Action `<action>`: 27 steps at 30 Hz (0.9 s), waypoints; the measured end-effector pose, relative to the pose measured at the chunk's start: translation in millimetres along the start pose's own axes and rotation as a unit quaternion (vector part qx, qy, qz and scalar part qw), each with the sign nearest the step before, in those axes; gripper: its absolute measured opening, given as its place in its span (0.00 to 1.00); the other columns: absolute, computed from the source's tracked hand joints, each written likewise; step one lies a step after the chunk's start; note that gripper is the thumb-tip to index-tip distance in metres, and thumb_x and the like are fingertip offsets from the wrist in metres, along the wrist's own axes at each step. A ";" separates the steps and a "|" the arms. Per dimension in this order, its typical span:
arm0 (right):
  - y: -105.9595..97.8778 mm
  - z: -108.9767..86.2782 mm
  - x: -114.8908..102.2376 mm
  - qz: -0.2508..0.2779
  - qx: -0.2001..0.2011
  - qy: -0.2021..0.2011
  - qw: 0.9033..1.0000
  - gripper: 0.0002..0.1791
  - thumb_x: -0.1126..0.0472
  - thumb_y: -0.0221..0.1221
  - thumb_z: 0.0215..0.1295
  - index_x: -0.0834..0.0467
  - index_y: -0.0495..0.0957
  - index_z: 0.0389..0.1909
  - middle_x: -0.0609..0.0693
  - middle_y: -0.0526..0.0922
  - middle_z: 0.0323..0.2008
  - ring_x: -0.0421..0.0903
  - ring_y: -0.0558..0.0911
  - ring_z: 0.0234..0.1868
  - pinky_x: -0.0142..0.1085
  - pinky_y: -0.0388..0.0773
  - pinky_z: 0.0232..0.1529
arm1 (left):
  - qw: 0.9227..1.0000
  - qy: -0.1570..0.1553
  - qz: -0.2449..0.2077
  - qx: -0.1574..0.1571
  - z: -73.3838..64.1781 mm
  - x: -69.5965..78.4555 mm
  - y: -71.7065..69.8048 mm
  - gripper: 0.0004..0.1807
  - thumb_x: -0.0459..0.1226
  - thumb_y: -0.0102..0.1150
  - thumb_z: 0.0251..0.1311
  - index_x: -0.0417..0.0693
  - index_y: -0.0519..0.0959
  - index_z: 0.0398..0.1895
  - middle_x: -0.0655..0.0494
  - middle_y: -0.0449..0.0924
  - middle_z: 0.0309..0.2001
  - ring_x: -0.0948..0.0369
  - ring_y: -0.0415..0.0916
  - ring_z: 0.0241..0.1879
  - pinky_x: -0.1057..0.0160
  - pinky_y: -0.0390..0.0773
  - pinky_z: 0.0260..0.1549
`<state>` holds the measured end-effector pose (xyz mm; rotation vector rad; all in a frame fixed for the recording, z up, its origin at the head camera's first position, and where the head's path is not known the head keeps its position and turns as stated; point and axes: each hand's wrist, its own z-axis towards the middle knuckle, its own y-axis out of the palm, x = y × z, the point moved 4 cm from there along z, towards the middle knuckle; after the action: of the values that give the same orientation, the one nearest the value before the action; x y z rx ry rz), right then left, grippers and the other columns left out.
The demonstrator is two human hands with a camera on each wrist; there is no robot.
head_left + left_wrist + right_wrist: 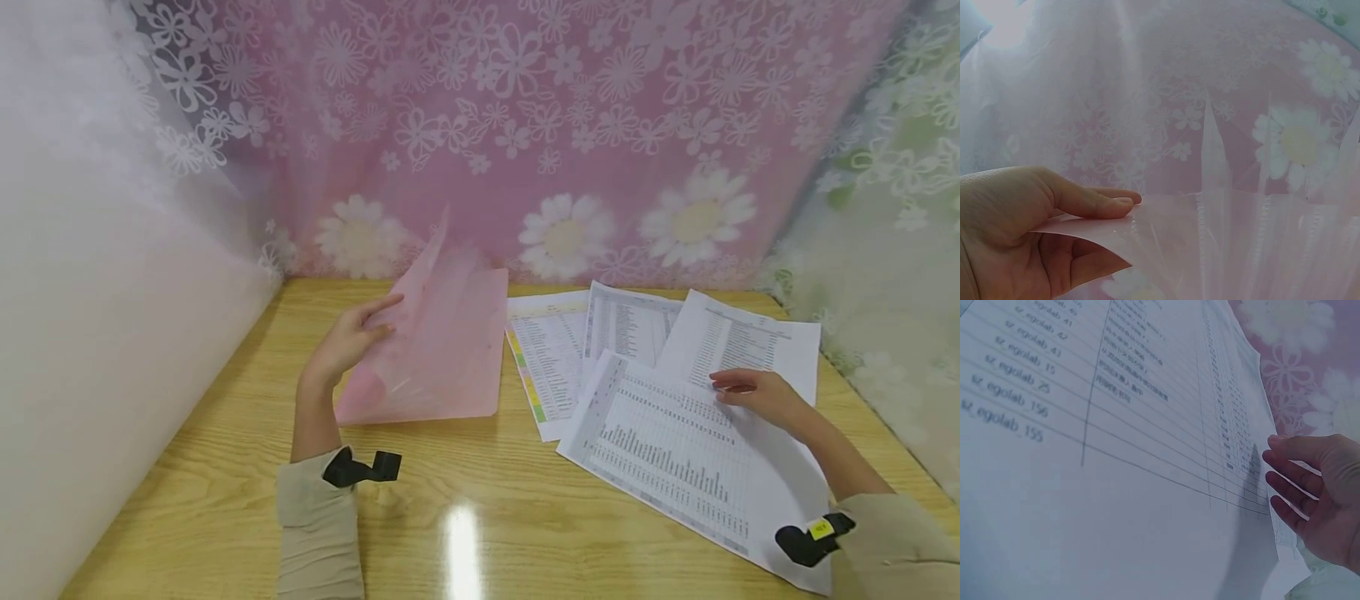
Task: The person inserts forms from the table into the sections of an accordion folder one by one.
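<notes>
My left hand (343, 340) grips the left edge of a pink translucent folder (465, 358), which lies open on the table. In the left wrist view, the left hand (1041, 219) has its thumb on top of the pink cover, with other fingers underneath. Clear sleeves (1216, 162) stand partly raised inside the folder. On the other side, my right hand (765, 396) is over a large printed sheet (660, 450). The right wrist view shows the right hand (1319, 494) with loosely bent fingers beside a printed page (1116, 506), pinching nothing that I can see.
More printed sheets overlap behind the large one: one with coloured row marks (551, 358), a grey-headed one (630, 325) and another at the right (731, 337). They lie on a wood-grain table (420, 533). A pink flowered curtain (465, 150) hangs along the back edge.
</notes>
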<state>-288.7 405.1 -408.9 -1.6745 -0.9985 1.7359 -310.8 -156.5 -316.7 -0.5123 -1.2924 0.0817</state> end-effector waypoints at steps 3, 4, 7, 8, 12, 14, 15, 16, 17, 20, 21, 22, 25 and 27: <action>2.1 -0.3 4.8 0.001 0.005 0.006 1.000 0.27 0.56 0.58 0.62 0.72 0.69 0.56 0.68 0.75 0.49 0.61 0.73 0.47 0.47 0.69 0.44 | 1.000 -0.003 -0.003 0.000 0.2 1.1 -0.1 0.25 0.30 0.47 0.65 0.43 0.62 0.66 0.50 0.56 0.67 0.57 0.61 0.46 0.58 0.61 0.42; 2.8 -0.3 5.9 0.000 0.007 0.008 1.000 0.28 0.56 0.59 0.61 0.71 0.70 0.56 0.67 0.75 0.49 0.60 0.74 0.46 0.44 0.70 0.43 | 1.000 -0.004 -0.004 0.000 0.3 1.1 -0.2 0.25 0.30 0.47 0.65 0.43 0.62 0.66 0.50 0.56 0.67 0.57 0.62 0.39 0.58 0.61 0.41; 4.6 -0.1 8.0 -0.004 0.010 0.010 1.000 0.28 0.56 0.60 0.60 0.71 0.70 0.55 0.66 0.76 0.48 0.57 0.75 0.45 0.36 0.70 0.39 | 1.000 -0.009 -0.002 0.002 0.4 0.4 -0.7 0.25 0.30 0.47 0.65 0.44 0.62 0.66 0.50 0.56 0.67 0.59 0.59 0.28 0.59 0.62 0.40; 5.1 0.0 8.2 -0.004 0.012 0.009 1.000 0.27 0.56 0.60 0.60 0.70 0.70 0.55 0.66 0.76 0.48 0.56 0.75 0.44 0.34 0.70 0.37 | 1.000 -0.010 -0.002 0.002 0.2 0.4 -0.9 0.26 0.30 0.47 0.65 0.44 0.62 0.67 0.50 0.56 0.67 0.61 0.61 0.29 0.59 0.62 0.40; 5.8 -0.3 7.1 -0.008 0.017 0.002 1.000 0.25 0.59 0.61 0.59 0.71 0.72 0.53 0.65 0.77 0.44 0.52 0.75 0.40 0.28 0.70 0.33 | 1.000 -0.014 -0.006 0.002 -0.3 0.1 -1.3 0.26 0.30 0.46 0.65 0.44 0.62 0.67 0.50 0.54 0.68 0.56 0.62 0.38 0.58 0.61 0.43; 4.8 -0.8 5.5 -0.011 0.018 -0.003 1.000 0.23 0.61 0.61 0.59 0.71 0.73 0.52 0.62 0.78 0.41 0.50 0.74 0.38 0.27 0.70 0.33 | 1.000 -0.014 -0.008 0.002 -0.6 0.1 -1.4 0.25 0.31 0.46 0.65 0.45 0.62 0.67 0.50 0.54 0.68 0.55 0.61 0.46 0.57 0.60 0.44; 4.0 -1.2 4.6 -0.013 0.019 -0.005 1.000 0.23 0.62 0.61 0.59 0.70 0.73 0.52 0.61 0.78 0.40 0.50 0.73 0.37 0.27 0.70 0.32 | 1.000 -0.012 -0.008 0.002 -0.5 -0.1 -1.4 0.25 0.30 0.46 0.65 0.44 0.62 0.67 0.50 0.54 0.68 0.54 0.61 0.48 0.57 0.60 0.45; 2.9 -1.6 4.0 -0.015 0.020 -0.005 1.000 0.22 0.62 0.60 0.59 0.70 0.73 0.52 0.59 0.78 0.38 0.49 0.73 0.36 0.27 0.70 0.32 | 1.000 -0.011 -0.009 0.002 -0.4 -0.2 -1.3 0.25 0.30 0.46 0.65 0.44 0.62 0.67 0.50 0.54 0.68 0.55 0.59 0.51 0.57 0.60 0.45; 1.8 -2.0 3.0 -0.014 0.019 -0.006 1.000 0.22 0.63 0.60 0.59 0.70 0.73 0.52 0.58 0.78 0.37 0.49 0.73 0.36 0.28 0.70 0.32 | 1.000 -0.010 -0.009 0.002 -0.4 -0.2 -1.3 0.25 0.30 0.46 0.65 0.44 0.62 0.67 0.50 0.54 0.68 0.54 0.58 0.53 0.57 0.60 0.45; -2.1 -2.9 1.0 -0.010 0.018 -0.010 1.000 0.22 0.63 0.59 0.60 0.70 0.72 0.53 0.55 0.77 0.35 0.48 0.73 0.35 0.29 0.70 0.32 | 1.000 -0.009 -0.011 0.001 -0.6 0.0 -0.9 0.25 0.30 0.46 0.65 0.44 0.62 0.67 0.50 0.54 0.68 0.54 0.57 0.55 0.56 0.60 0.45; -3.5 -3.2 0.4 -0.007 0.018 -0.009 1.000 0.23 0.63 0.59 0.60 0.70 0.72 0.54 0.55 0.77 0.35 0.48 0.73 0.35 0.29 0.69 0.32 | 1.000 -0.009 -0.011 0.000 -0.7 0.2 -0.9 0.25 0.30 0.46 0.65 0.44 0.62 0.67 0.49 0.54 0.68 0.53 0.58 0.54 0.56 0.60 0.45; -4.8 -3.5 -0.2 -0.001 0.016 -0.009 1.000 0.23 0.62 0.58 0.61 0.70 0.71 0.55 0.55 0.77 0.36 0.47 0.73 0.35 0.30 0.69 0.32 | 1.000 -0.009 -0.010 0.000 -0.9 0.4 -0.9 0.25 0.30 0.46 0.66 0.44 0.62 0.67 0.49 0.54 0.68 0.53 0.59 0.53 0.57 0.60 0.44; -7.9 -4.6 -1.9 0.026 0.016 -0.009 1.000 0.25 0.61 0.58 0.62 0.69 0.68 0.58 0.55 0.76 0.37 0.42 0.74 0.36 0.30 0.69 0.33 | 1.000 -0.009 -0.012 0.000 -0.8 0.3 -1.1 0.25 0.30 0.46 0.66 0.44 0.62 0.67 0.49 0.54 0.68 0.52 0.61 0.49 0.57 0.61 0.44; -9.0 -5.7 -2.8 0.053 0.018 -0.007 0.998 0.24 0.60 0.57 0.63 0.66 0.67 0.58 0.55 0.76 0.37 0.39 0.73 0.35 0.29 0.68 0.33 | 1.000 -0.008 -0.014 0.001 -0.7 0.0 -1.5 0.25 0.30 0.46 0.65 0.43 0.62 0.67 0.49 0.54 0.68 0.53 0.60 0.51 0.57 0.60 0.44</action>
<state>-283.9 409.0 -399.9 -1.7218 -0.8940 1.8255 -310.5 -158.1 -316.2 -0.4926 -1.3147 0.0648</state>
